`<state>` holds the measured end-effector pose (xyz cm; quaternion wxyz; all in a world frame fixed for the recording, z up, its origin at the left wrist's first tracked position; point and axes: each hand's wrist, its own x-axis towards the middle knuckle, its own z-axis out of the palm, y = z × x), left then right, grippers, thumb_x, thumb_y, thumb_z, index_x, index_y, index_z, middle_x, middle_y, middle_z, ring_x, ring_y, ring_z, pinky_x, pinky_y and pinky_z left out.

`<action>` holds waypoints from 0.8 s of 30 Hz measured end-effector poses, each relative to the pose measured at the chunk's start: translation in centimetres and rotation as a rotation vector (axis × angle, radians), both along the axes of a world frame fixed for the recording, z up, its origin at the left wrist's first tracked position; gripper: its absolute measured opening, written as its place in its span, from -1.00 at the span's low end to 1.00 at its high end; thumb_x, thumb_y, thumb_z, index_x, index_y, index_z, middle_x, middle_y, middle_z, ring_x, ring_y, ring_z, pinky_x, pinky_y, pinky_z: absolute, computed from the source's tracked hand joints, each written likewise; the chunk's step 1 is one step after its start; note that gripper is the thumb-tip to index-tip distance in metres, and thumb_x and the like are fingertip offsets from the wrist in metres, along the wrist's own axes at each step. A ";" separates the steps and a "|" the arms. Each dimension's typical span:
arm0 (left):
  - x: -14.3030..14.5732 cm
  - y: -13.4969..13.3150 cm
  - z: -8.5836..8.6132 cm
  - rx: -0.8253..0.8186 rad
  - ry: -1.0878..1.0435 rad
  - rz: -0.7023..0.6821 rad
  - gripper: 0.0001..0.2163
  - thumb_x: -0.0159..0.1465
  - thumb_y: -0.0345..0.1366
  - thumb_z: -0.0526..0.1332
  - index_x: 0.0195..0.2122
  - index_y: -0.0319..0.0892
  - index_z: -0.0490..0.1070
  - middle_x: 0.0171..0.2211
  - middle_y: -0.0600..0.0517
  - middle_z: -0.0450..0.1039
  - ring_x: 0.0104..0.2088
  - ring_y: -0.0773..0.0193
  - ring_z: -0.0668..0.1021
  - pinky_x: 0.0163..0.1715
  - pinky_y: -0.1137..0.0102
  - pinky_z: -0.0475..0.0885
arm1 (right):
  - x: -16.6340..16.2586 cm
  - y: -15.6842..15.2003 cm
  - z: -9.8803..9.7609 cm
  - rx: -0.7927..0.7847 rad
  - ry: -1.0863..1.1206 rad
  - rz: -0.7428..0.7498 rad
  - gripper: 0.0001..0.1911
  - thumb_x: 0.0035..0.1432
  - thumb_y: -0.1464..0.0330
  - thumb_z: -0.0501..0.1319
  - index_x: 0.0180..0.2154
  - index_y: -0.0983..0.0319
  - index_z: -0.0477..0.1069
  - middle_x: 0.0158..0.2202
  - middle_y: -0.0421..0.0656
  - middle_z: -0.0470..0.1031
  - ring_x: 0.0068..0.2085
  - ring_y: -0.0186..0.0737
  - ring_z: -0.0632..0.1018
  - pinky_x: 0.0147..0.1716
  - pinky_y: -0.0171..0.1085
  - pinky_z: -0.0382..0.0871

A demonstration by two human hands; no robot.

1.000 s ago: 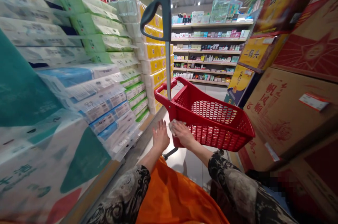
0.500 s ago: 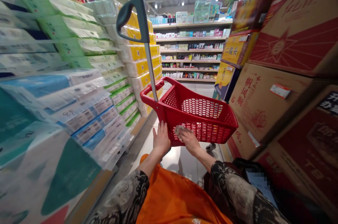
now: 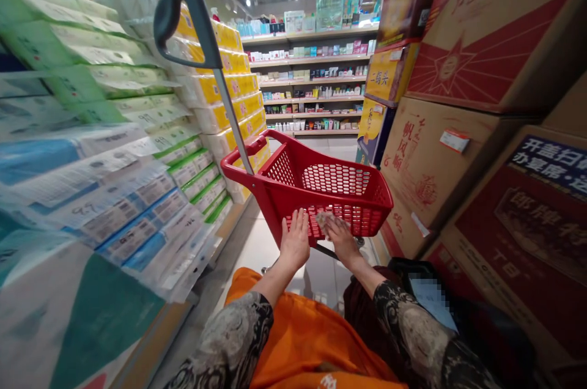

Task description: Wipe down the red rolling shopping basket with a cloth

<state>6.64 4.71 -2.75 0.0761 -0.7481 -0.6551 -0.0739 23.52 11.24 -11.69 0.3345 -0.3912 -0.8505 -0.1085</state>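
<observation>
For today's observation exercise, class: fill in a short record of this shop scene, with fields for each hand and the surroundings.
place: shop aisle
left hand: open, flat against red basket
right hand: pressing crumpled cloth to the basket
handle: grey, raised on a pole
left side: stacked tissue packs
right side: cardboard boxes
</observation>
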 end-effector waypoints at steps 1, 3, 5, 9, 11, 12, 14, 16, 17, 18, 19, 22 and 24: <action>0.6 0.0 -0.3 -0.002 0.005 -0.028 -0.33 0.09 -0.44 -0.01 0.27 -0.31 -0.11 0.32 -0.10 -0.22 0.30 0.10 -0.10 0.23 0.01 -0.17 | 0.6 -0.5 -0.3 -0.005 -0.006 -0.002 -0.59 0.17 0.57 -0.02 0.00 0.26 0.38 0.08 -0.04 0.38 0.20 -0.15 0.26 0.14 -0.02 0.20; 1.8 0.2 -0.7 -0.002 0.012 -0.072 -0.35 0.11 -0.43 -0.02 0.27 -0.32 -0.11 0.32 -0.11 -0.22 0.30 0.09 -0.12 0.23 0.00 -0.18 | 2.0 -1.2 0.3 0.011 0.019 -0.011 -0.58 0.18 0.56 -0.04 0.02 0.26 0.37 0.09 -0.04 0.37 0.22 -0.18 0.22 0.15 -0.01 0.19; 2.9 0.4 -0.5 -0.003 0.014 -0.104 -0.35 0.12 -0.42 -0.03 0.28 -0.32 -0.13 0.32 -0.11 -0.24 0.30 0.09 -0.14 0.22 -0.02 -0.18 | 3.7 -1.3 2.3 0.054 0.088 -0.042 -0.57 0.20 0.56 -0.07 0.05 0.26 0.34 0.12 -0.05 0.33 0.25 -0.19 0.14 0.18 -0.01 0.13; 4.7 0.9 0.4 -0.013 0.018 -0.143 -0.35 0.13 -0.41 -0.03 0.28 -0.34 -0.16 0.32 -0.13 -0.26 0.30 0.08 -0.14 0.22 -0.04 -0.18 | 6.9 -0.2 5.3 0.112 0.198 -0.164 -0.53 0.21 0.56 -0.10 0.12 0.27 0.26 0.18 -0.06 0.24 0.28 -0.21 0.06 0.23 -0.02 0.05; 5.4 1.0 0.6 -0.011 0.028 -0.159 -0.35 0.13 -0.40 -0.03 0.27 -0.36 -0.16 0.32 -0.14 -0.27 0.30 0.06 -0.13 0.22 -0.03 -0.17 | 7.9 0.2 4.6 0.088 0.180 -0.192 -0.54 0.20 0.56 -0.09 0.09 0.27 0.29 0.17 -0.06 0.26 0.27 -0.19 0.08 0.22 -0.03 0.06; 5.7 0.9 0.5 -0.005 0.035 -0.168 -0.36 0.14 -0.40 -0.03 0.27 -0.36 -0.16 0.32 -0.15 -0.28 0.30 0.06 -0.14 0.22 -0.03 -0.17 | 8.2 0.2 3.7 0.060 0.156 -0.197 -0.55 0.19 0.56 -0.08 0.07 0.28 0.32 0.15 -0.05 0.29 0.27 -0.18 0.10 0.21 -0.02 0.07; 6.2 0.8 0.2 0.011 0.053 -0.194 -0.36 0.14 -0.40 -0.03 0.27 -0.36 -0.14 0.32 -0.15 -0.28 0.30 0.06 -0.14 0.22 -0.02 -0.17 | 8.4 -0.1 1.0 -0.024 0.096 -0.204 -0.56 0.17 0.56 -0.06 0.03 0.29 0.36 0.12 -0.04 0.33 0.24 -0.15 0.16 0.20 -0.01 0.10; 6.4 0.7 -0.3 0.011 0.072 -0.217 -0.38 0.15 -0.40 -0.04 0.27 -0.35 -0.13 0.32 -0.15 -0.24 0.30 0.07 -0.13 0.22 -0.02 -0.17 | 8.2 -0.8 -1.6 -0.121 0.042 -0.212 -0.56 0.15 0.58 -0.06 0.00 0.29 0.39 0.07 -0.03 0.38 0.21 -0.15 0.24 0.17 -0.01 0.14; 6.5 0.7 -0.5 0.004 0.080 -0.226 -0.38 0.15 -0.40 -0.04 0.27 -0.35 -0.12 0.32 -0.16 -0.22 0.30 0.07 -0.12 0.22 -0.01 -0.16 | 8.2 -1.2 -2.4 -0.160 0.022 -0.216 -0.55 0.14 0.58 -0.07 -0.01 0.29 0.41 0.05 -0.03 0.41 0.19 -0.16 0.27 0.15 -0.02 0.17; 6.5 0.7 -0.6 -0.005 0.087 -0.233 -0.39 0.16 -0.40 -0.04 0.27 -0.34 -0.11 0.32 -0.16 -0.21 0.30 0.08 -0.11 0.22 -0.01 -0.16 | 8.2 -1.5 -2.8 -0.183 0.010 -0.216 -0.55 0.13 0.59 -0.07 -0.03 0.28 0.42 0.03 -0.03 0.42 0.17 -0.17 0.29 0.14 -0.03 0.19; 6.6 0.7 -0.7 -0.014 0.091 -0.238 -0.39 0.16 -0.40 -0.04 0.27 -0.34 -0.11 0.31 -0.16 -0.20 0.30 0.08 -0.11 0.22 -0.01 -0.16 | 8.4 -1.8 -2.6 -0.184 0.013 -0.212 -0.54 0.13 0.59 -0.08 -0.03 0.27 0.42 0.03 -0.04 0.43 0.17 -0.17 0.30 0.14 -0.05 0.20; 6.8 1.0 -0.2 -0.026 0.084 -0.234 -0.38 0.15 -0.41 -0.04 0.27 -0.34 -0.11 0.31 -0.15 -0.21 0.30 0.07 -0.12 0.21 -0.02 -0.16 | 9.7 -2.0 0.5 -0.063 0.127 -0.219 -0.49 0.14 0.59 -0.09 0.07 0.24 0.32 0.13 -0.08 0.32 0.23 -0.19 0.19 0.19 -0.04 0.11; 7.0 1.2 0.4 -0.021 0.067 -0.227 -0.37 0.15 -0.41 -0.04 0.27 -0.34 -0.13 0.32 -0.14 -0.25 0.30 0.07 -0.14 0.21 -0.04 -0.16 | 10.9 -1.4 3.3 0.052 0.242 -0.246 -0.47 0.17 0.57 -0.10 0.15 0.19 0.22 0.20 -0.12 0.22 0.26 -0.19 0.11 0.23 -0.01 0.03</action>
